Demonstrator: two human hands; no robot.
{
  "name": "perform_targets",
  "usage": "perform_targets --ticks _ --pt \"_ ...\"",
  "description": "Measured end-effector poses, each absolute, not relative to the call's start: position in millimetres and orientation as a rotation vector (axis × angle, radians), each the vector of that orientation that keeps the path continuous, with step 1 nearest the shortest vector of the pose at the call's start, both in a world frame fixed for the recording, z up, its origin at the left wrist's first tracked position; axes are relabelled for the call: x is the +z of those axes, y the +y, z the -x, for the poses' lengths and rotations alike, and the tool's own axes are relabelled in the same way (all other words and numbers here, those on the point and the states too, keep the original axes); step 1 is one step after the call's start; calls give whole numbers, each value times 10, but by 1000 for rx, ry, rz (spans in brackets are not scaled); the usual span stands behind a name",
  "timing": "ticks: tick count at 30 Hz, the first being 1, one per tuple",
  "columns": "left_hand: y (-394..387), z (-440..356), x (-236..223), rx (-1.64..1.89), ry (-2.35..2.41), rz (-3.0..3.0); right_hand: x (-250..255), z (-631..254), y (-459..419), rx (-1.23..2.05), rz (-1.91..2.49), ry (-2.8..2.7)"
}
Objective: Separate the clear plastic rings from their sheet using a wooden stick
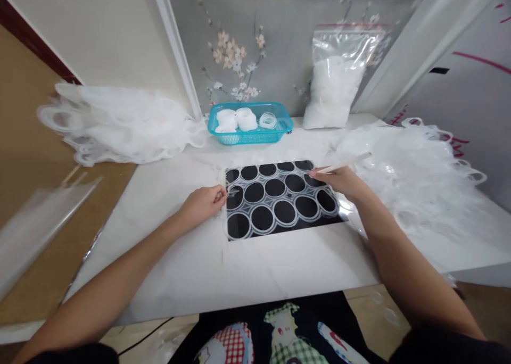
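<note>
A black rectangular sheet (285, 212) lies flat on the white table, with a clear sheet of joined translucent rings (262, 218) laid over it in rows. My left hand (207, 200) is closed in a pinch at the left edge of the ring sheet; what its fingertips grip there is too small to make out. My right hand (339, 180) is closed around a thin white stick-like tool (351, 162), its tip near the sheet's upper right corner.
Behind the sheet stands a blue plastic basket (250, 137) with white rolled rings inside. A zip bag of white material (333, 92) leans on the wall. Translucent ring sheets are heaped at left (123, 124) and right (423, 178). A clear plastic bag (43, 231) lies left of the table.
</note>
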State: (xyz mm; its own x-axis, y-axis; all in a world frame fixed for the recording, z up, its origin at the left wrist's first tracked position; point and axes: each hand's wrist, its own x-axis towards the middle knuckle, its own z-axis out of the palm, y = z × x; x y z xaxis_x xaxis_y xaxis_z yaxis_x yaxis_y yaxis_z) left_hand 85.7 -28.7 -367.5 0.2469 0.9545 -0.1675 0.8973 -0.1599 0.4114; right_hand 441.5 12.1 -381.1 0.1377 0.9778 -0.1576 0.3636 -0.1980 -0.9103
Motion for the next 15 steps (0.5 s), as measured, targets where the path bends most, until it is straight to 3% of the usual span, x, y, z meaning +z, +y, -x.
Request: perform_targets --ticks 10,15 --pt "-247 -836 -3750 417 1850 -2046 -3750 -4563 128 1113 1750 -1304" --pt "-202 -792 -3709 266 1913 -2092 -3806 -4572 169 1020 1779 -1262"
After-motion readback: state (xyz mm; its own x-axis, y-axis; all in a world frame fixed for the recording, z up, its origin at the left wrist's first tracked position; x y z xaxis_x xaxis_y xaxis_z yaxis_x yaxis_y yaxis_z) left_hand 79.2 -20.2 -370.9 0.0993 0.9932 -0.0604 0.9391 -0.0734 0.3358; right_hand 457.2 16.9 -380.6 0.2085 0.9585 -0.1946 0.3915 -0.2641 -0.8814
